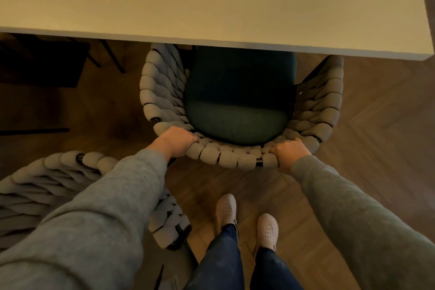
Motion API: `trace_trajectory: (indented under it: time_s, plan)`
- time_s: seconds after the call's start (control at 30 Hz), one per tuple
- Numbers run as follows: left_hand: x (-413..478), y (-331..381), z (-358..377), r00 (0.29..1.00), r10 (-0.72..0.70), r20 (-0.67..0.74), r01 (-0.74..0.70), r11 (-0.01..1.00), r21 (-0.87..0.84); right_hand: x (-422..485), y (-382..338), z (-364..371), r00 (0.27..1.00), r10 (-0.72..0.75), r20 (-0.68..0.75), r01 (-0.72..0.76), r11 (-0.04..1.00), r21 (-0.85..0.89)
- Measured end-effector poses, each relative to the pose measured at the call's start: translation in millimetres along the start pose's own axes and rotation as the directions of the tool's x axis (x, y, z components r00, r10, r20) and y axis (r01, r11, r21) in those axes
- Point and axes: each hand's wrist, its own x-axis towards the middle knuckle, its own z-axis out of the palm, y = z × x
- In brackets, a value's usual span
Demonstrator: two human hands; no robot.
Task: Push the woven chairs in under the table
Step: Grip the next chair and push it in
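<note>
A woven chair (233, 156) with thick grey braided rope and a dark green seat cushion (237, 110) stands in front of me. The front of its seat lies under the near edge of the pale table (211, 2). My left hand (176, 140) grips the left part of the curved backrest rim. My right hand (288, 152) grips the rim's right part. A second woven chair (70, 172) stands at my lower left, away from the table, partly hidden by my left sleeve.
Wooden herringbone floor (376, 125) spreads around the chairs. My feet in pale shoes (247, 221) stand just behind the held chair. Dark chair legs and a dark shape (47, 66) show under the table at the left. The table's right corner (428, 54) ends near the frame edge.
</note>
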Motion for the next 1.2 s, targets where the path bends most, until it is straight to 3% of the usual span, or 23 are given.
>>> trace_trajectory:
  time_s: [0.13,0.23,0.37,0.47,0.53,0.6,0.77,1.0,1.2]
  plan:
    - [-6,7,7,0.993,-0.101,-0.067,0.108,0.988,0.111,3,-7,5,1.000,0.012,0.002,-0.012,1.000,0.009]
    - [-23,14,20,0.962,-0.219,-0.161,0.230,0.972,0.051,3,-15,10,1.000,0.007,-0.030,-0.007,1.000,0.009]
    - [-50,32,37,0.892,-0.346,-0.292,0.284,0.929,-0.236,1,-12,5,1.000,-0.013,0.003,0.013,1.000,0.020]
    - [-84,62,63,0.762,-0.560,-0.326,0.359,0.784,-0.507,0,-19,-8,0.995,-0.073,0.062,0.071,0.997,0.040]
    - [-105,87,84,0.712,-0.639,-0.293,0.389,0.705,-0.592,-3,-34,-14,0.988,-0.155,0.027,0.153,0.987,0.046]
    - [-126,109,106,0.688,-0.687,-0.234,0.431,0.646,-0.630,-10,-60,-17,0.960,-0.259,-0.111,0.265,0.963,0.050]
    - [-178,154,146,0.580,-0.805,-0.127,0.509,0.480,-0.715,-31,-139,-16,0.776,-0.519,-0.360,0.527,0.846,-0.083]
    - [-269,196,216,0.440,-0.893,0.098,0.659,0.248,-0.710,-74,-238,21,0.597,-0.734,-0.324,0.712,0.671,-0.206]
    - [-354,224,293,0.320,-0.913,0.254,0.735,0.070,-0.674,-114,-325,56,0.626,-0.744,-0.233,0.700,0.668,-0.255]
